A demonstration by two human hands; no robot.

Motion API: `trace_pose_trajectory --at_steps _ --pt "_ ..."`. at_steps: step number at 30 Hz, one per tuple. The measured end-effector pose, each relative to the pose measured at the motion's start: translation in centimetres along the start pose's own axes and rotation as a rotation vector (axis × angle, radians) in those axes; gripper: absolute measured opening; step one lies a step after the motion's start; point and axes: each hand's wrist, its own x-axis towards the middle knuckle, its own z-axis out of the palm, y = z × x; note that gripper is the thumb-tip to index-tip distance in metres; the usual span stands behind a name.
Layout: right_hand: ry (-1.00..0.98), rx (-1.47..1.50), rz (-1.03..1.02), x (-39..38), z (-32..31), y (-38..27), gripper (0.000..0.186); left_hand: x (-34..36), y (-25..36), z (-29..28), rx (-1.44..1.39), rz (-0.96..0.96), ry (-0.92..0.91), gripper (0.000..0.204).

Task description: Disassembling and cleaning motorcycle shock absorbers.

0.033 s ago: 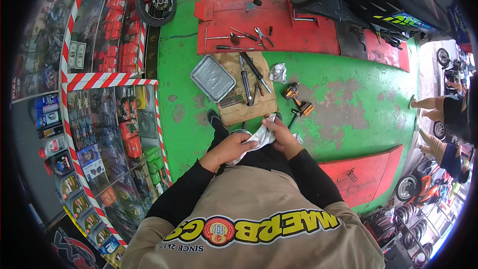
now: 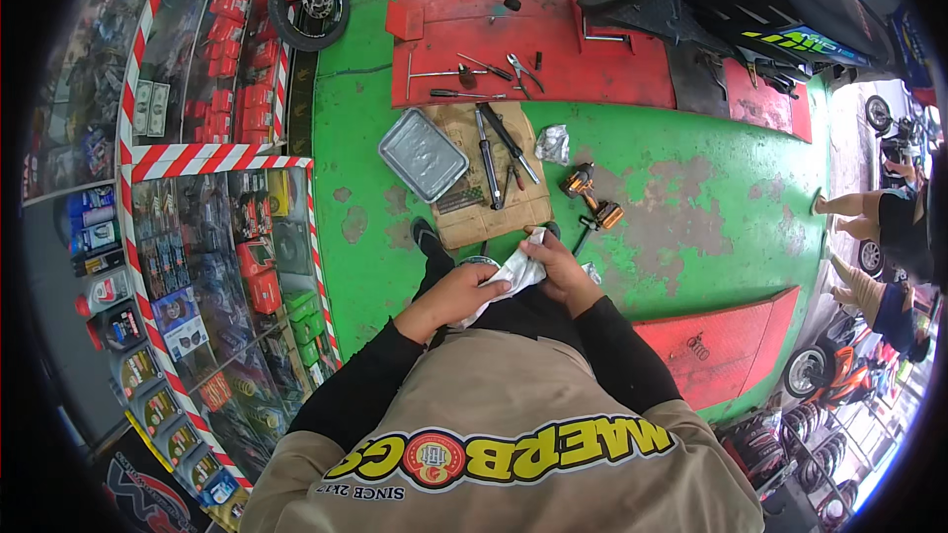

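A white rag [image 2: 515, 270] is stretched between my hands, just in front of my body. My left hand [image 2: 464, 293] is closed on its lower left end. My right hand [image 2: 555, 266] pinches the upper right end between thumb and fingers. Whether anything is wrapped inside the cloth is hidden. Beyond my hands a flattened cardboard sheet [image 2: 456, 229] lies on the floor. Two motorcycle fork tubes [image 2: 491, 170] rest on it, with a red-handled screwdriver [image 2: 514, 178] beside them. A clear plastic tray [image 2: 425, 155] overlaps its left edge.
An orange-and-black cordless impact driver [image 2: 592, 199] and a crumpled white cloth [image 2: 553, 144] lie right of the cardboard. Farther off, a red lift platform [image 2: 454, 49] holds pliers [image 2: 523, 74] and other tools below a motorcycle [image 2: 780, 10]. Glass display cases [image 2: 219, 160] line the left; a red ramp [image 2: 706, 350] is at right.
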Motion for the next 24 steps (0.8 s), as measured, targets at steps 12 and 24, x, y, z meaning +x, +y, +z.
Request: trace_pose_trajectory --at_steps 12,24 --pt "0.049 0.072 -0.102 6.7 11.2 9.7 0.038 -0.2 -7.6 -11.5 0.270 0.378 0.259 0.040" --pt "0.019 -0.351 -0.200 15.9 11.2 13.9 0.049 3.3 -16.4 -15.3 0.076 0.287 0.303 0.036"
